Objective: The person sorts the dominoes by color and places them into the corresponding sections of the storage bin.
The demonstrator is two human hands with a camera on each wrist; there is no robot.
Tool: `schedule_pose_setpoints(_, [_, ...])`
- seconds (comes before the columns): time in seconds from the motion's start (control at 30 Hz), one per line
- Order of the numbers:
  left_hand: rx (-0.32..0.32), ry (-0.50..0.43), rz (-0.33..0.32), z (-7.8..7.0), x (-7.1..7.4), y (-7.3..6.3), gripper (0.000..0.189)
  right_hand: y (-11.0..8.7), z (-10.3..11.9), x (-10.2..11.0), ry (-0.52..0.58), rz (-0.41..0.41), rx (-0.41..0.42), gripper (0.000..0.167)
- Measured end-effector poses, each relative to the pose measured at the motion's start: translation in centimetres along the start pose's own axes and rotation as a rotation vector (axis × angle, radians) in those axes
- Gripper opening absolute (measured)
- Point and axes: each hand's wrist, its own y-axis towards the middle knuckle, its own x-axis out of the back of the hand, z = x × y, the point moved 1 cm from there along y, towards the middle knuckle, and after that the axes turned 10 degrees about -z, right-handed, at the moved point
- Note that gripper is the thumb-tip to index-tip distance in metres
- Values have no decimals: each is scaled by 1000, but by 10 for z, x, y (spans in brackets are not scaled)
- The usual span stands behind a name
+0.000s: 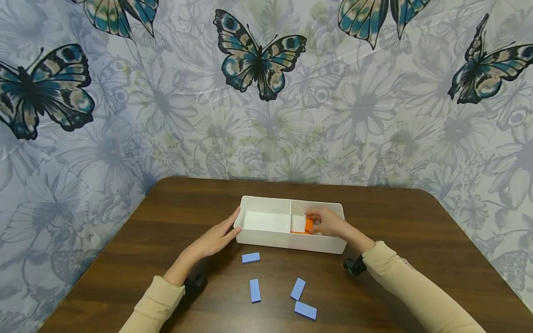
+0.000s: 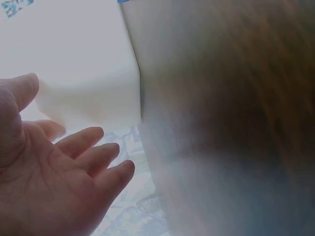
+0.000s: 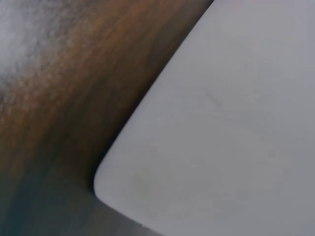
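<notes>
A: Why's the left hand (image 1: 211, 238) at the left end of the white box (image 1: 287, 241), fingers straight and spread?
B: Probably steadying it. Four blue blocks (image 1: 255, 291) lie loose on the worktop (image 1: 187, 203) in front.
A: And the right hand (image 1: 331, 223)?
B: Pinching an orange block (image 1: 308, 225) inside the right compartment (image 1: 298, 210); guessing a pinch suits such tight space.

Saw a wooden table (image 1: 191, 199); found on it a box (image 1: 291, 239) and, on its near side, four blue blocks (image 1: 255, 291).
</notes>
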Motion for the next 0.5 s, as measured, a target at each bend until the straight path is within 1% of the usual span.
schedule_pose_setpoints(0.13, [11, -4, 4, 1, 0, -1, 67, 5, 1, -5, 9, -4, 16, 50])
schedule_pose_setpoints(0.27, [24, -16, 22, 0, -1, -2, 68, 10, 4, -12, -3, 4, 54, 49])
schedule_pose_setpoints(0.37, [21, -10, 19, 0, -1, -1, 68, 14, 9, -17, -19, 5, 70, 49])
schedule_pose_setpoints(0.5, [-2, -7, 4, 1, -1, 0, 68, 19, 14, -21, -18, -6, 89, 49])
